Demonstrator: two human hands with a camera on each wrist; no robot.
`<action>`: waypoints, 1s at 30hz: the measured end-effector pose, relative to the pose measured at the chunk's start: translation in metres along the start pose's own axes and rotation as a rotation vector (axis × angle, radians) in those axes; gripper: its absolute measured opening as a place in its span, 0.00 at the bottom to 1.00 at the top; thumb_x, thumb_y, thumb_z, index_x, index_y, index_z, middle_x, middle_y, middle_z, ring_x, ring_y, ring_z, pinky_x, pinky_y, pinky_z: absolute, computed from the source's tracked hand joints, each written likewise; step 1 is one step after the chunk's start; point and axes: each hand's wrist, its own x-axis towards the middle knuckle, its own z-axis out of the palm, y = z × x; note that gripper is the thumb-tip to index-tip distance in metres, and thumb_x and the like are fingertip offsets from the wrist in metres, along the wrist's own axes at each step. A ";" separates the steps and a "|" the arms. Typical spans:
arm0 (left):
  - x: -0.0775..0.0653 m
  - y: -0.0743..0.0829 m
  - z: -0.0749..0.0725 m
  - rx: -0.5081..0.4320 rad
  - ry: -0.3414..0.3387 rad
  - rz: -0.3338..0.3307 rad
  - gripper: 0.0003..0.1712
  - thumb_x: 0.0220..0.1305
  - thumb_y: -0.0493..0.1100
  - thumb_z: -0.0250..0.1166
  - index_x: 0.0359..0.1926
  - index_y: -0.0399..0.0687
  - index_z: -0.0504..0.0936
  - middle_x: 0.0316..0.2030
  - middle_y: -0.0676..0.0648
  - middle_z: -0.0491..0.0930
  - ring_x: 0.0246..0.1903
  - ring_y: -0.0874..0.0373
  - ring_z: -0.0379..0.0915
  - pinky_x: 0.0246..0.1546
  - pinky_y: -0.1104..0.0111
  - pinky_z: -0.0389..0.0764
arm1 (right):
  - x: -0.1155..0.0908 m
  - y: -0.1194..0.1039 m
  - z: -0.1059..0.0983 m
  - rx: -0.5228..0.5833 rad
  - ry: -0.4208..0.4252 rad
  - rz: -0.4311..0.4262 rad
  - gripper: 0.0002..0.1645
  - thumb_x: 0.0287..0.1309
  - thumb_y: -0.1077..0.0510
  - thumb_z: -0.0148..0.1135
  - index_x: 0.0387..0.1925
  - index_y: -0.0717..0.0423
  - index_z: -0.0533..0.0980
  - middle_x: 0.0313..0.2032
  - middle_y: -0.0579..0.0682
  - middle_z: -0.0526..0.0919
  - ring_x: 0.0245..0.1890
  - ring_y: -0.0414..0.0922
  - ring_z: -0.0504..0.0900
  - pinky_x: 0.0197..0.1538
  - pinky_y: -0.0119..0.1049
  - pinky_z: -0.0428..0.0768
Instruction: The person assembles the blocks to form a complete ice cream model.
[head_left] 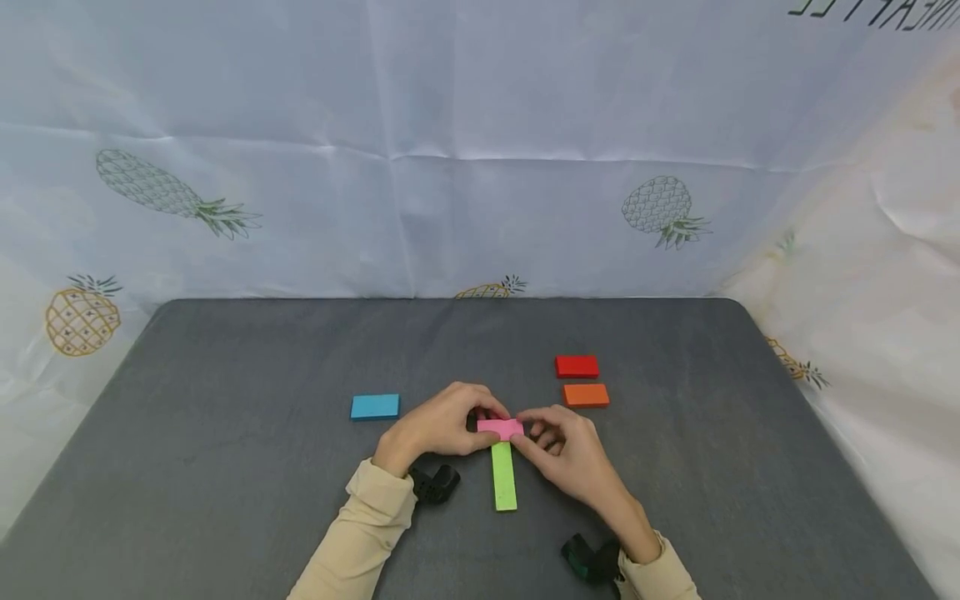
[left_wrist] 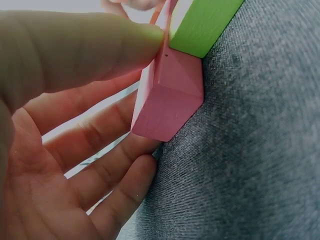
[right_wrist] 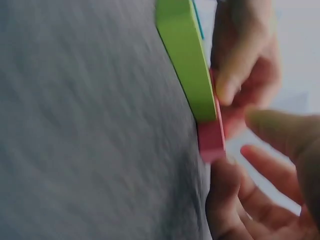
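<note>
A pink block [head_left: 501, 429] lies crosswise against the far end of a long lime-green block [head_left: 504, 477], making a T. My left hand [head_left: 452, 421] pinches the pink block's left part, its thumb [left_wrist: 125, 42] on the near upper edge and its fingers behind. My right hand [head_left: 566, 450] is at the other end of the pink block. In the right wrist view, a fingertip [right_wrist: 227, 167] meets the pink block's end, and the thumb [right_wrist: 272, 127] stands a little above it. The green block rests on the grey table, its near end toward me.
A blue block [head_left: 375, 407] lies left of my left hand. Beyond my right hand lie an orange block [head_left: 586, 396] and, behind it, a red block [head_left: 577, 367]. The grey table [head_left: 225, 467] ends at a pineapple-print cloth [head_left: 450, 217].
</note>
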 end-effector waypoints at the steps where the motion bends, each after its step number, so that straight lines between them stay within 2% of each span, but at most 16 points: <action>1: 0.000 0.000 0.000 0.000 -0.001 0.000 0.14 0.66 0.39 0.68 0.52 0.44 0.88 0.46 0.47 0.86 0.42 0.61 0.78 0.47 0.70 0.79 | 0.002 0.004 -0.001 0.008 -0.024 -0.017 0.15 0.57 0.59 0.75 0.47 0.58 0.85 0.31 0.48 0.80 0.24 0.29 0.77 0.30 0.28 0.80; 4: 0.000 -0.001 0.001 -0.002 -0.005 0.001 0.14 0.67 0.39 0.68 0.52 0.44 0.88 0.46 0.47 0.86 0.42 0.61 0.77 0.46 0.70 0.79 | 0.006 0.014 -0.005 0.038 -0.085 -0.025 0.17 0.59 0.58 0.74 0.50 0.59 0.85 0.34 0.49 0.80 0.26 0.29 0.78 0.31 0.28 0.81; 8: 0.000 -0.001 0.001 -0.001 -0.008 -0.001 0.14 0.67 0.40 0.68 0.52 0.45 0.88 0.46 0.48 0.86 0.41 0.61 0.77 0.45 0.71 0.79 | 0.009 0.021 -0.008 0.058 -0.132 -0.026 0.17 0.59 0.58 0.74 0.49 0.60 0.85 0.34 0.51 0.81 0.27 0.30 0.78 0.32 0.27 0.80; 18: -0.003 0.000 -0.007 -0.002 -0.012 -0.021 0.14 0.64 0.41 0.71 0.50 0.44 0.89 0.42 0.49 0.86 0.39 0.61 0.77 0.43 0.72 0.79 | 0.012 0.027 -0.008 0.085 -0.139 -0.023 0.17 0.57 0.58 0.76 0.48 0.58 0.86 0.33 0.48 0.81 0.26 0.30 0.76 0.29 0.27 0.77; 24: -0.011 -0.001 -0.021 0.002 -0.018 -0.063 0.17 0.63 0.41 0.73 0.53 0.43 0.88 0.45 0.48 0.86 0.40 0.61 0.77 0.46 0.72 0.80 | 0.011 0.030 -0.007 0.096 -0.122 -0.047 0.16 0.57 0.57 0.76 0.47 0.57 0.87 0.31 0.47 0.79 0.25 0.31 0.75 0.28 0.28 0.75; 30: -0.028 -0.006 -0.044 0.018 0.042 -0.078 0.20 0.62 0.42 0.74 0.54 0.43 0.87 0.47 0.45 0.86 0.44 0.54 0.80 0.49 0.63 0.82 | 0.011 0.031 -0.007 0.113 -0.113 -0.057 0.16 0.57 0.58 0.76 0.47 0.57 0.87 0.30 0.47 0.79 0.24 0.31 0.74 0.28 0.27 0.75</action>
